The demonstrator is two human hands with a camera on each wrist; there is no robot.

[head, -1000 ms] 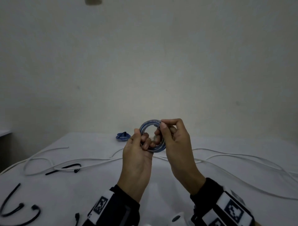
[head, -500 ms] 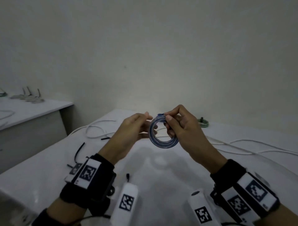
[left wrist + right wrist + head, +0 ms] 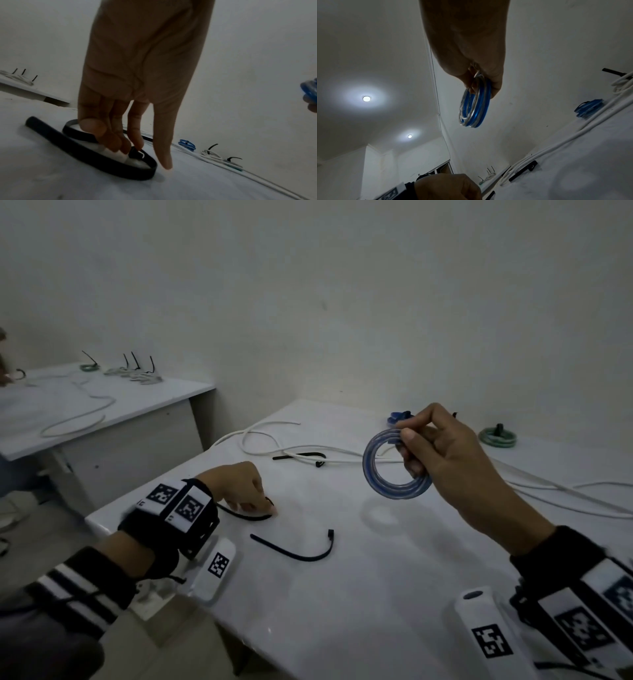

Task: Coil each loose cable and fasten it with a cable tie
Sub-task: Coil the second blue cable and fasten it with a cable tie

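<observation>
Blue coil held aloft, black tie being picked from the bench

The right hand [image 3: 445, 460] is raised above the bench [image 3: 376, 594], the blue coil [image 3: 394, 465] pinched upright at its rim. The left hand [image 3: 239, 487] is lowered at near left, fingertips [image 3: 135, 140] curled onto one black cable tie [image 3: 106, 159]; two more are seen.

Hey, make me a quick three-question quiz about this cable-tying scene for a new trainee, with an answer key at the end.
1. True or false: the right hand holds the blue coil above the table.
2. The left hand is picking up: A) the white cable B) a black cable tie C) the green coil
3. Fill in: the blue coil in hand has no ___ around it yet.

Key: 1 true; 2 B; 3 cable tie.
</observation>
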